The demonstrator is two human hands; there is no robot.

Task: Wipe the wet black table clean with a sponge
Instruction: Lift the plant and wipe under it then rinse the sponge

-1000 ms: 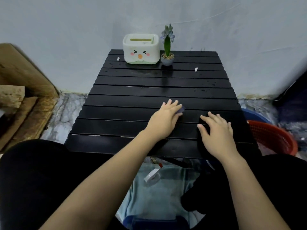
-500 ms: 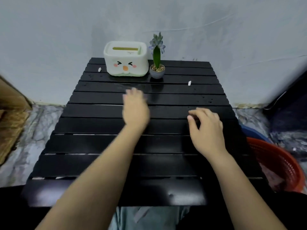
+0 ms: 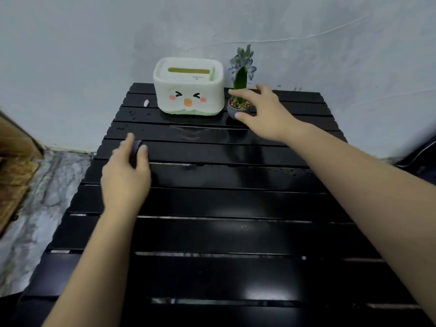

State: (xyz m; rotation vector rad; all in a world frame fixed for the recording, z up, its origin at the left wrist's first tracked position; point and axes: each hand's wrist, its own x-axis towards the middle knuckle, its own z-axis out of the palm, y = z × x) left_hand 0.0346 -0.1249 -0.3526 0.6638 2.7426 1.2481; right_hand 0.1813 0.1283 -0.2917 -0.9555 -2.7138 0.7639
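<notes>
The black slatted table (image 3: 224, 204) fills the middle of the view, glossy, with water drops near its far left and right. My left hand (image 3: 126, 178) presses a dark purple sponge (image 3: 136, 147) onto a slat at the left side; only the sponge's front edge shows between my fingers. My right hand (image 3: 262, 114) reaches to the far end, fingers spread around a small grey pot with a purple flower (image 3: 239, 106). Thumb and fingertips are at the pot's rim; whether they grip it is unclear.
A white tissue box with a cartoon face (image 3: 188, 87) stands at the table's far edge, left of the pot, against the grey wall. A small white scrap (image 3: 146, 103) lies left of the box. Marbled floor (image 3: 35, 197) and brown cardboard (image 3: 14, 161) lie to the left.
My left hand has slid with the sponge to the table's left side. My right hand left the table's right middle and reached forward to the flower pot. The camera moved closer.
</notes>
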